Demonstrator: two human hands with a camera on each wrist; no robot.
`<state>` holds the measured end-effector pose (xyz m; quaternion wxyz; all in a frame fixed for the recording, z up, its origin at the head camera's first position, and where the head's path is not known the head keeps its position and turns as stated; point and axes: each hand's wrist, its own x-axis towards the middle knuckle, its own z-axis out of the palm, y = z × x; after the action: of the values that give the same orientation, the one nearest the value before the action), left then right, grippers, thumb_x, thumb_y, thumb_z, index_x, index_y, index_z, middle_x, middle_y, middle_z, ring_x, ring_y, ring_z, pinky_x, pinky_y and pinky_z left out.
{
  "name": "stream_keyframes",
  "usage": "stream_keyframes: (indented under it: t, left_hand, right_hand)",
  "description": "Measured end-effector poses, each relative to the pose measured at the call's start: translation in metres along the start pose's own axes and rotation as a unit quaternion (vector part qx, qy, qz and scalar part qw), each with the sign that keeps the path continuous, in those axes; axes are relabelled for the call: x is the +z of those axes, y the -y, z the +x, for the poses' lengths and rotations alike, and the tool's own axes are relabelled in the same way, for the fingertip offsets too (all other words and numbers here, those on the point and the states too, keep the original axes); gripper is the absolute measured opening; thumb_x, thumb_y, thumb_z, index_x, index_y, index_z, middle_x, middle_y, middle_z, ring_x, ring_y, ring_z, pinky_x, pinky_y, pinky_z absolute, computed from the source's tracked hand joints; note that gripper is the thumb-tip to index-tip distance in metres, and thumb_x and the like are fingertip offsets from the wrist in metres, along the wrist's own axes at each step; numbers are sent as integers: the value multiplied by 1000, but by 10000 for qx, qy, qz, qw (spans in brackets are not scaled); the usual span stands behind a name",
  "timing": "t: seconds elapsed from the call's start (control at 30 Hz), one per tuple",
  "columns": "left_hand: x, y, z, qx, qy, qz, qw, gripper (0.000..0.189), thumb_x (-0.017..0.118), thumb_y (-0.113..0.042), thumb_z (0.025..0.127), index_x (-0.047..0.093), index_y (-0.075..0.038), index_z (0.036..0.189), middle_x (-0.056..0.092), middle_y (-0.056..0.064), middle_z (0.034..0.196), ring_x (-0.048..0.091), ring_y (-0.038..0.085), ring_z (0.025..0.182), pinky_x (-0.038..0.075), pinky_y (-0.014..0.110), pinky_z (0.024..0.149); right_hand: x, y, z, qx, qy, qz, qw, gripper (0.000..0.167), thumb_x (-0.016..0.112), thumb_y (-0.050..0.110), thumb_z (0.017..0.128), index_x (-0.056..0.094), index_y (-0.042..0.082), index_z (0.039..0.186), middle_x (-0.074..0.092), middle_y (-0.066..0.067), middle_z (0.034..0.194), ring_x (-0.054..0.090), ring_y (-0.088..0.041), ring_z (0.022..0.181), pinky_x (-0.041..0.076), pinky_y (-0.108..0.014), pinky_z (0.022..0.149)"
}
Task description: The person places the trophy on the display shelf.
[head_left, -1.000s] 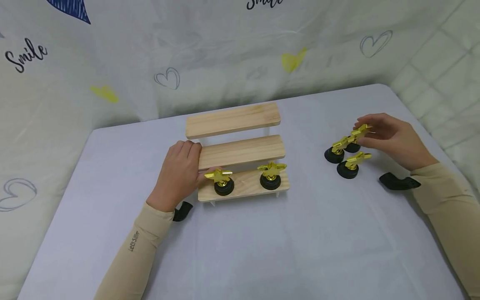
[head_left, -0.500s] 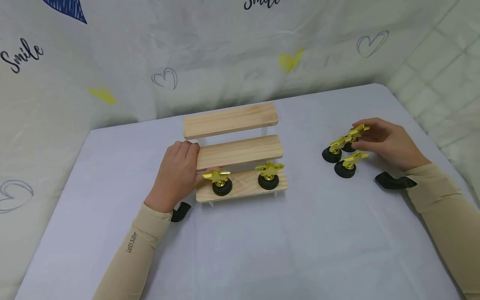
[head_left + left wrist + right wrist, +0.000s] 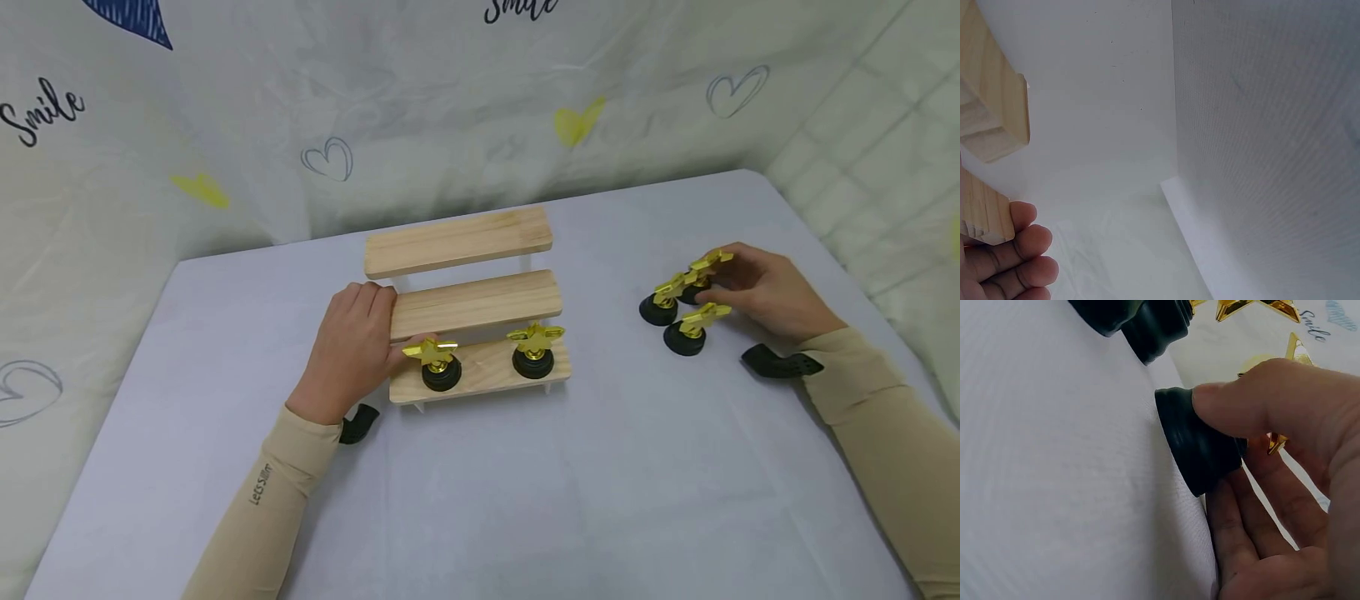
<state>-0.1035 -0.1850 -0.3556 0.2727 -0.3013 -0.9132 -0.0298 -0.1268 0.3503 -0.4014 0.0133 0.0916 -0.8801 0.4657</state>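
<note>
My left hand (image 3: 343,350) grips the left end of the middle board (image 3: 480,304) of a three-tier wooden shelf. In the left wrist view its fingertips (image 3: 1035,240) curl round a board's end (image 3: 991,209). Two gold star trophies on black bases, a left one (image 3: 441,373) and a right one (image 3: 533,362), stand on the lowest board (image 3: 487,371). Over on the right, my right hand (image 3: 772,292) pinches the rear star trophy (image 3: 1191,434) by its base, thumb on one side and fingers on the other. The base is close to the tablecloth.
Two more star trophies, one at the left (image 3: 658,310) and one in front (image 3: 686,338), stand beside my right hand. The shelf's top board (image 3: 459,242) is near the back edge. Black curved pieces (image 3: 780,363) sit at both wrists. A printed cloth (image 3: 435,100) hangs behind the white table (image 3: 480,500).
My right hand has come left and slightly lower, its thumb and fingers closing on the rear trophy. The left hand keeps its hold on the shelf. The head view has shifted slightly.
</note>
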Motion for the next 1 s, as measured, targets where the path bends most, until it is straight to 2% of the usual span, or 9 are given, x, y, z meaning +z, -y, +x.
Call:
stream_keyframes:
  t: [0.3,0.53,1.0]
  left_hand:
    - [0,0,-1,-4,6,-21,10000,90,24,-76,99,57,7,108,62,21,95,55,36,88,47,47,80]
    - [0,-1,-1,-8,34,-2,10000,90,23,-76,99,56,7,109,61,21,96,55,36,89,47,47,81]
    - [0,0,-1,-24,78,-25,10000,88,25,-76,98,56,6,110,61,20,96,54,35,87,46,46,79]
  right_hand:
    - [1,0,1,52,-56,-136,9999,43,83,9,88,62,8,125,67,19,109,65,12,101,49,-4,82]
    - [0,-4,1,263,-298,-372,9985,44,83,11,87,62,9,125,65,26,105,62,15,98,47,-2,80]
    - [2,-3,-1,276,-513,-281,9979,48,85,13,86,62,10,129,63,31,108,60,19,98,46,1,82]
